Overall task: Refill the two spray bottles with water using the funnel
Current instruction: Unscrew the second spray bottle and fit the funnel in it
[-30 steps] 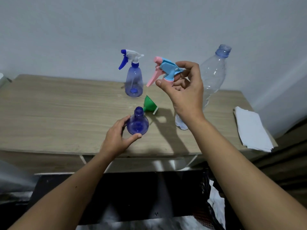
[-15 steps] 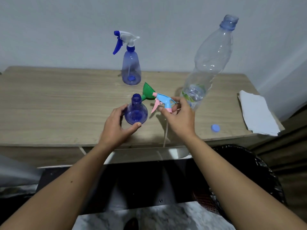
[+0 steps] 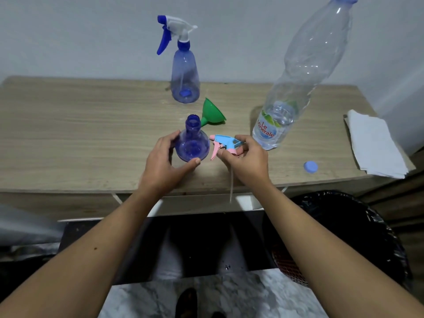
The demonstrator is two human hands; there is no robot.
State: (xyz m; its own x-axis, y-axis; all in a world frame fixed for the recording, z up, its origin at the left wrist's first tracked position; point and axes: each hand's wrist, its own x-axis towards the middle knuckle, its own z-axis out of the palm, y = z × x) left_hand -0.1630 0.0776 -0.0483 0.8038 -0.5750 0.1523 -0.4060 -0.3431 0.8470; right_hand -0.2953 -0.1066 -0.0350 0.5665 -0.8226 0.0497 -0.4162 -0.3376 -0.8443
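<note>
Here, your left hand (image 3: 164,165) fingers curl around the open spray bottle (image 3: 192,143); your right hand (image 3: 246,160) fingers pinch the trigger head (image 3: 223,144) just beside it.

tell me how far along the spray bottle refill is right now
Done: the near spray bottle is open, its pink and blue sprayer head off; the water bottle is uncapped, its cap on the table. In hand: left hand steadies that bottle, right hand holds the head. Left: the funnel lies unused; both spray bottles look empty, and the far spray bottle is still capped.
</note>
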